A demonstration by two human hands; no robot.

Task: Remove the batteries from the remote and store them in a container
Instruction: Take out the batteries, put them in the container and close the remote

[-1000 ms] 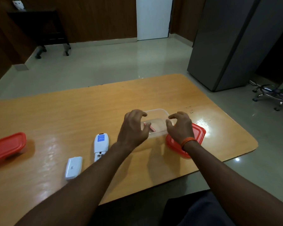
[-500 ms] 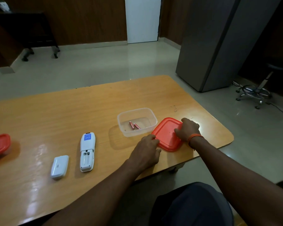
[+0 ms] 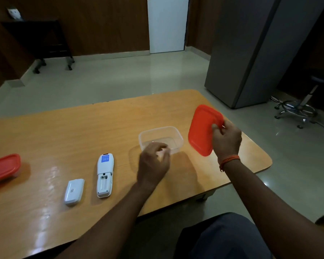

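A clear plastic container [image 3: 169, 132] stands open on the wooden table [image 3: 79, 131]. My left hand [image 3: 153, 163] hovers at its near wall with fingers loosely curled, holding nothing, and hides the batteries inside. My right hand [image 3: 226, 140] pinches the red lid [image 3: 201, 128] and holds it tilted up in the air to the right of the container. The white remote [image 3: 104, 174] lies face down with its battery bay open and empty. Its white battery cover [image 3: 74, 191] lies to its left.
A second container with a red lid [image 3: 3, 168] sits at the table's left edge. A grey cabinet [image 3: 254, 51] and an office chair base [image 3: 297, 111] stand on the floor beyond the table's right end. The near table edge runs under my forearms.
My right hand has lifted the red lid off the table and tilted it upright. My left hand let go of the lid's edge and moved up to the container's near wall.
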